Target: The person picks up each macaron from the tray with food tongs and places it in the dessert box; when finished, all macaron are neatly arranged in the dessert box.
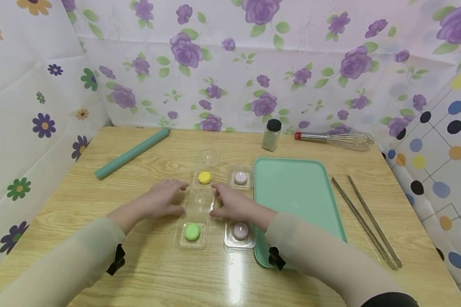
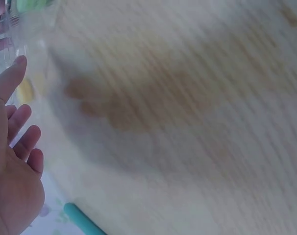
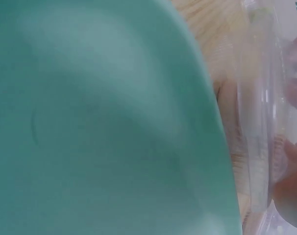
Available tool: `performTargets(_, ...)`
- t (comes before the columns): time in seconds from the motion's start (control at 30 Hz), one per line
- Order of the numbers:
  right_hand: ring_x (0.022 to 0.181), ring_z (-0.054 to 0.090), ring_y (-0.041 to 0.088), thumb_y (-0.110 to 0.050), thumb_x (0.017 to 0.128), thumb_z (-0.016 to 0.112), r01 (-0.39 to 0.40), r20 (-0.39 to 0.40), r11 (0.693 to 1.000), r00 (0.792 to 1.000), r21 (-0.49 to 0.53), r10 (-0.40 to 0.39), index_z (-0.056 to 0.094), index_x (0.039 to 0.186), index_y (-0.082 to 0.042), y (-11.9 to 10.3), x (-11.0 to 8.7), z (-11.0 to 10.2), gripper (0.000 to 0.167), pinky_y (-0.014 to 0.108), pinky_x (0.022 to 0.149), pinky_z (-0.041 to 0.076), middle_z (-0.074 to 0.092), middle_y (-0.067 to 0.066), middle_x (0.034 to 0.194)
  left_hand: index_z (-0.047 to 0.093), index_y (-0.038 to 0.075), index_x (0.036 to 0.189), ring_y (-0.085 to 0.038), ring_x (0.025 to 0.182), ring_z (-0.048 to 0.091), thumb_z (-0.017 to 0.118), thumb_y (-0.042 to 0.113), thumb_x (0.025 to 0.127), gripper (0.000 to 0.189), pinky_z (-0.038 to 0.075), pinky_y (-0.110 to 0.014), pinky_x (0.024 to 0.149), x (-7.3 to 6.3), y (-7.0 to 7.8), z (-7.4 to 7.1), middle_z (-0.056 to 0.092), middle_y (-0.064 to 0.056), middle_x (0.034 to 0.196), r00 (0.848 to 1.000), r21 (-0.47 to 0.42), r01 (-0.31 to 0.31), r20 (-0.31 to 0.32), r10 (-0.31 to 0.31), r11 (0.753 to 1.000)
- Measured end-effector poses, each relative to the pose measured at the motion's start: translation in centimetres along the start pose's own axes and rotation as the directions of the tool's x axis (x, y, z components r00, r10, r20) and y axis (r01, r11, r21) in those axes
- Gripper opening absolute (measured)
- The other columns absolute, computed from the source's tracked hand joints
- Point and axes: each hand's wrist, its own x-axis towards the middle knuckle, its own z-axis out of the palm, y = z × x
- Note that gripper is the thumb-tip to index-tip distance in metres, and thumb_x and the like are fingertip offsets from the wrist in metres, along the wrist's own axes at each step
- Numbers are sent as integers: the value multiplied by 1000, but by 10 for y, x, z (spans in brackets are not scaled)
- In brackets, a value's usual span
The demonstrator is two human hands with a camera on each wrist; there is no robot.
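My left hand [image 1: 162,199] and right hand [image 1: 236,202] lie on either side of a clear plastic lid [image 1: 199,201], fingers spread and pointing inward. The left fingertips are close to its left edge; whether they touch cannot be told. Right thumb and forefinger are at its right edge. Just beyond, a yellow macaron [image 1: 205,178] sits in a clear box whose raised lid [image 1: 207,157] stands behind. Nearer me, a green macaron [image 1: 192,232] is in another clear box. Two lilac macarons sit to the right in clear boxes, a far one [image 1: 240,178] and a near one [image 1: 240,230].
A green tray [image 1: 292,183] lies beside the boxes, under my right forearm. Metal tongs [image 1: 366,221] are right of it. A whisk [image 1: 336,139] and a black-capped jar [image 1: 271,135] are at the back. A green rolling pin [image 1: 132,153] lies back left.
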Motion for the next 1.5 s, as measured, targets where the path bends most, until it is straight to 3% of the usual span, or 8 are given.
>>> performTargets(0.33, 100, 55, 16, -27, 81, 74, -19, -30, 998, 999, 61, 21, 26, 146, -5, -5, -1, -8, 84, 28, 81, 46, 53, 6, 123, 40, 0, 136, -38, 123, 39, 75, 32, 78, 76, 26, -58, 102, 0, 3, -8, 50, -14, 129, 999, -40, 13, -36, -14, 999)
performTargets(0.67, 105, 54, 21, -24, 77, 77, 17, -46, 995, 999, 94, -13, 26, 147, -8, -5, -1, -14, 87, 31, 87, 45, 53, 6, 117, 43, -1, 132, -37, 120, 41, 78, 36, 74, 77, 27, -57, 100, 3, 9, -7, 52, -15, 123, 997, -60, 12, -74, -17, 998)
performTargets(0.97, 102, 52, 16, -26, 76, 78, 36, -40, 995, 999, 93, -32, 33, 143, -7, -4, -2, -15, 82, 30, 87, 44, 52, 2, 111, 40, -2, 134, -34, 114, 44, 81, 34, 69, 85, 33, -52, 98, 4, 16, -7, 51, -16, 121, 996, -90, -20, -93, 11, 996)
performTargets(1.2, 103, 52, 16, -25, 75, 79, 58, -57, 992, 997, 113, -52, 34, 142, -5, -3, -2, -15, 83, 29, 88, 44, 52, 2, 111, 38, -1, 137, -32, 113, 45, 82, 35, 66, 91, 35, -52, 96, 5, 20, -6, 48, -15, 122, 991, -57, -37, -133, 29, 998)
performTargets(1.37, 103, 52, 15, -27, 80, 75, 68, -51, 975, 997, 210, -59, 29, 145, -9, 1, -4, -15, 82, 30, 86, 45, 51, -1, 114, 44, -1, 130, -30, 108, 46, 84, 35, 64, 86, 38, -49, 93, 5, 20, -7, 50, -14, 117, 982, -21, -58, -183, 53, 998)
performTargets(1.5, 97, 57, 16, -31, 89, 64, 43, -29, 919, 999, 392, -34, 30, 144, -10, 3, -4, -17, 68, 34, 83, 47, 58, 0, 109, 45, 1, 128, -30, 109, 45, 84, 37, 62, 85, 37, -49, 93, 5, 20, -8, 49, -12, 118, 969, 29, -75, -233, 80, 997)
